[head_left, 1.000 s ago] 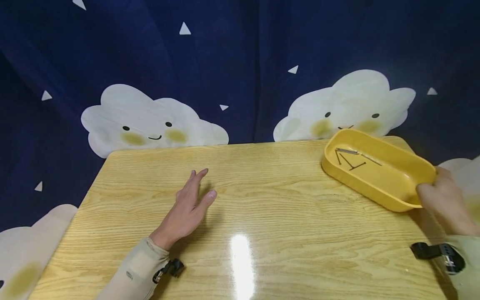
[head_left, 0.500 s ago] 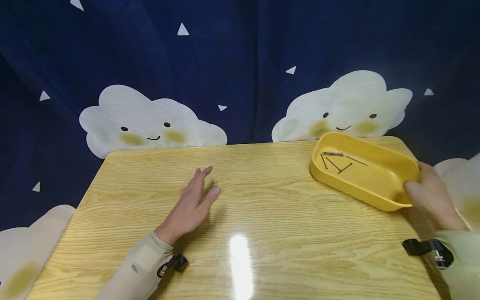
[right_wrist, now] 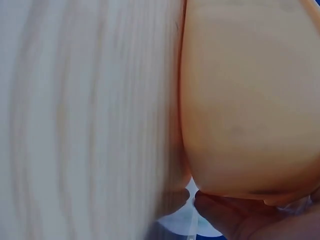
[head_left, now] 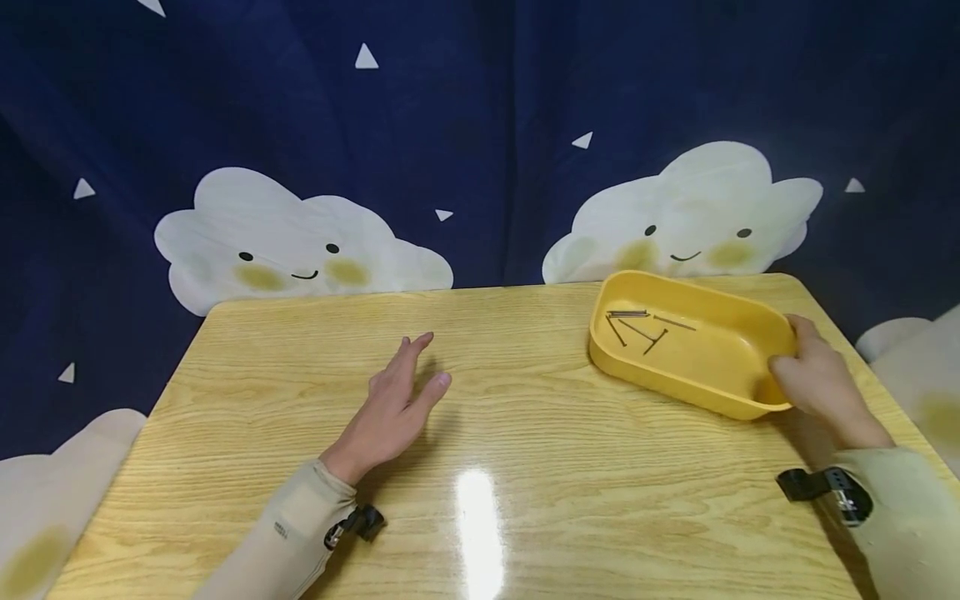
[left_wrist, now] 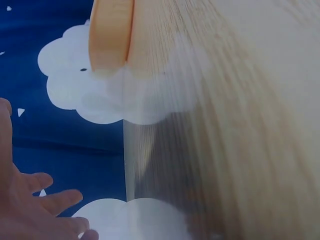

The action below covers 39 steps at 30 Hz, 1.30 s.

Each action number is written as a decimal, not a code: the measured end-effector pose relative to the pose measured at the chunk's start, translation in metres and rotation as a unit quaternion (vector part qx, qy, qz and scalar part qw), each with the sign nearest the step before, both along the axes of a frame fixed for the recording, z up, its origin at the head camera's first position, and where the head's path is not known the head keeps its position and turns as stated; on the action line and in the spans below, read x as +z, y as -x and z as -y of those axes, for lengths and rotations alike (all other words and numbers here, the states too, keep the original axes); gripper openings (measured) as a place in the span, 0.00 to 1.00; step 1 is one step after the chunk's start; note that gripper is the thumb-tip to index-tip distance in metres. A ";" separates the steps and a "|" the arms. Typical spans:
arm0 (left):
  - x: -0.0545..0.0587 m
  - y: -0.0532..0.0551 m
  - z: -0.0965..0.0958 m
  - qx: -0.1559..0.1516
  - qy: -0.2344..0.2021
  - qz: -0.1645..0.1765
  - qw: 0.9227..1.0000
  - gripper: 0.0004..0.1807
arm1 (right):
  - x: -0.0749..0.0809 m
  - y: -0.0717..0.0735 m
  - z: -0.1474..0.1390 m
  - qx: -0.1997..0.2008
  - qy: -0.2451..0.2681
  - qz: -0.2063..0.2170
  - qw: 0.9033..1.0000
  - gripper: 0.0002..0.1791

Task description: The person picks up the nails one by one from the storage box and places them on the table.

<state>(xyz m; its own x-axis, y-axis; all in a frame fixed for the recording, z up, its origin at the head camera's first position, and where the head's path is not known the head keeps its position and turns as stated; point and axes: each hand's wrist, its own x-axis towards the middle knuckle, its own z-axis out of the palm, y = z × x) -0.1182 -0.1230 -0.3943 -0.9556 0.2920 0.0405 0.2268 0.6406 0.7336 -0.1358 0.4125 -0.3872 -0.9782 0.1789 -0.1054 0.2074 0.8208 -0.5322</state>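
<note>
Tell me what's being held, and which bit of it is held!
The yellow oblong tray is held by the rim at its right-hand end, in the right grip. The left grip holds nothing.

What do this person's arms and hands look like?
The left sleeve and right sleeve are long and pale beige, the left bearing a small dark printed mark. Small black devices sit at both wrists. The left hand and right hand wear no gloves.

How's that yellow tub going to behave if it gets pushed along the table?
The yellow tub looks like stiff plastic, likely keeping its shape. Its broad, low body should resist tipping. The loose nail-like pieces inside may slide around.
</note>
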 end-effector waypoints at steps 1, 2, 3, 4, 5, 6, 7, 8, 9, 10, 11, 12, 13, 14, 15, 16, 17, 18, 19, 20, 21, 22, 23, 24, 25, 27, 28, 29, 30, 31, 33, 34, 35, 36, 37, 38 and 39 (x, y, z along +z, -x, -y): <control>-0.001 0.001 0.000 0.002 0.002 0.001 1.000 0.39 | 0.000 0.000 0.001 0.002 0.000 -0.002 1.000 0.44; -0.001 0.001 0.000 0.003 0.004 0.001 1.000 0.39 | 0.000 0.001 0.003 0.003 0.001 -0.004 1.000 0.44; -0.002 0.002 -0.001 0.004 0.007 0.001 1.000 0.40 | 0.000 0.001 0.004 0.005 0.003 -0.005 1.000 0.44; -0.002 0.003 -0.001 0.006 0.008 0.002 1.000 0.40 | 0.000 0.002 0.006 0.007 0.003 -0.007 1.000 0.44; -0.003 0.004 -0.001 0.008 0.009 0.003 1.000 0.40 | -0.001 0.002 0.008 0.010 0.003 -0.009 1.000 0.44; -0.003 0.004 -0.002 0.010 0.010 0.005 1.000 0.41 | -0.001 0.003 0.010 0.013 0.004 -0.011 1.000 0.44; -0.003 0.005 -0.002 0.011 0.009 0.006 1.000 0.41 | -0.001 0.004 0.012 0.017 0.005 -0.012 1.000 0.44; -0.004 0.006 -0.003 0.011 0.008 0.007 1.000 0.41 | -0.001 0.004 0.014 0.021 0.006 -0.014 1.000 0.44; -0.004 0.007 -0.004 0.011 0.007 0.008 1.000 0.41 | -0.001 0.005 0.017 0.025 0.006 -0.016 1.000 0.44; -0.004 0.008 -0.004 0.011 0.005 0.010 1.000 0.42 | -0.001 0.005 0.019 0.029 0.006 -0.018 0.999 0.43; -0.005 0.009 -0.005 0.011 0.004 0.011 1.000 0.42 | -0.002 0.006 0.021 0.033 0.007 -0.021 0.999 0.43; -0.005 0.009 -0.006 0.011 0.004 0.011 1.000 0.42 | -0.002 0.007 0.024 0.036 0.009 -0.024 0.999 0.43; -0.005 0.010 -0.006 0.010 0.004 0.011 1.000 0.42 | -0.003 0.008 0.027 0.039 0.010 -0.026 0.999 0.43; -0.005 0.010 -0.007 0.009 0.003 0.011 1.000 0.42 | -0.004 0.009 0.030 0.042 0.011 -0.027 0.999 0.42; -0.006 0.010 -0.007 0.010 0.003 0.010 1.000 0.42 | -0.004 0.010 0.034 0.044 0.013 -0.027 0.999 0.42; -0.006 0.010 -0.008 0.010 0.004 0.009 1.000 0.42 | -0.004 0.011 0.037 0.047 0.014 -0.026 0.998 0.42; -0.006 0.010 -0.008 0.011 0.004 0.007 1.000 0.42 | -0.005 0.013 0.040 0.048 0.015 -0.026 0.998 0.42; -0.007 0.011 -0.008 0.011 0.004 0.007 1.000 0.42 | -0.005 0.014 0.043 0.051 0.015 -0.025 0.998 0.42; -0.007 0.011 -0.009 0.012 0.003 0.007 1.000 0.42 | -0.005 0.015 0.046 0.053 0.016 -0.023 0.998 0.42; -0.007 0.011 -0.009 0.011 0.003 0.007 1.000 0.42 | -0.005 0.016 0.049 0.055 0.015 -0.023 0.998 0.42; -0.007 0.011 -0.009 0.011 0.003 0.007 1.000 0.42 | -0.004 0.016 0.051 0.057 0.013 -0.026 0.998 0.42; -0.008 0.011 -0.010 0.010 0.004 0.007 1.000 0.42 | -0.004 0.017 0.054 0.060 0.013 -0.027 0.998 0.42; -0.008 0.011 -0.010 0.009 0.003 0.008 1.000 0.42 | -0.004 0.018 0.057 0.063 0.013 -0.028 0.998 0.42; -0.008 0.012 -0.011 0.008 0.004 0.007 1.000 0.41 | -0.003 0.018 0.060 0.067 0.014 -0.029 0.997 0.42; -0.008 0.012 -0.011 0.008 0.004 0.006 1.000 0.41 | -0.003 0.019 0.063 0.070 0.015 -0.030 0.997 0.41; -0.007 0.012 -0.011 0.009 0.004 0.006 1.000 0.41 | -0.003 0.021 0.071 0.078 0.017 -0.031 0.996 0.41; -0.007 0.012 -0.011 0.009 0.004 0.006 1.000 0.41 | -0.003 0.021 0.074 0.082 0.019 -0.029 0.996 0.42; -0.007 0.013 -0.012 0.009 0.002 0.008 1.000 0.41 | -0.003 0.022 0.078 0.084 0.020 -0.028 0.996 0.42; -0.007 0.013 -0.012 0.009 0.002 0.008 1.000 0.41 | -0.003 0.023 0.081 0.086 0.021 -0.028 0.996 0.42; -0.006 0.014 -0.013 0.008 0.002 0.009 1.000 0.41 | -0.003 0.024 0.084 0.088 0.021 -0.029 0.995 0.42; -0.007 0.016 -0.015 0.006 0.001 0.010 1.000 0.42 | -0.003 0.025 0.090 0.093 0.021 -0.032 0.995 0.42; -0.007 0.016 -0.016 0.005 0.000 0.010 1.000 0.42 | -0.002 0.026 0.093 0.095 0.022 -0.033 0.995 0.42; -0.007 0.017 -0.017 0.004 0.001 0.011 1.000 0.42 | -0.003 0.027 0.097 0.096 0.023 -0.034 0.995 0.42; -0.007 0.018 -0.018 0.004 0.001 0.011 1.000 0.42 | -0.002 0.027 0.100 0.098 0.027 -0.034 0.994 0.42; -0.007 0.018 -0.019 0.004 0.001 0.012 1.000 0.42 | -0.002 0.028 0.104 0.099 0.029 -0.035 0.994 0.42; -0.007 0.019 -0.020 0.003 0.001 0.013 1.000 0.42 | -0.002 0.029 0.107 0.101 0.032 -0.034 0.994 0.42; -0.007 0.020 -0.020 0.003 0.000 0.014 1.000 0.43 | -0.002 0.029 0.111 0.102 0.035 -0.035 0.994 0.42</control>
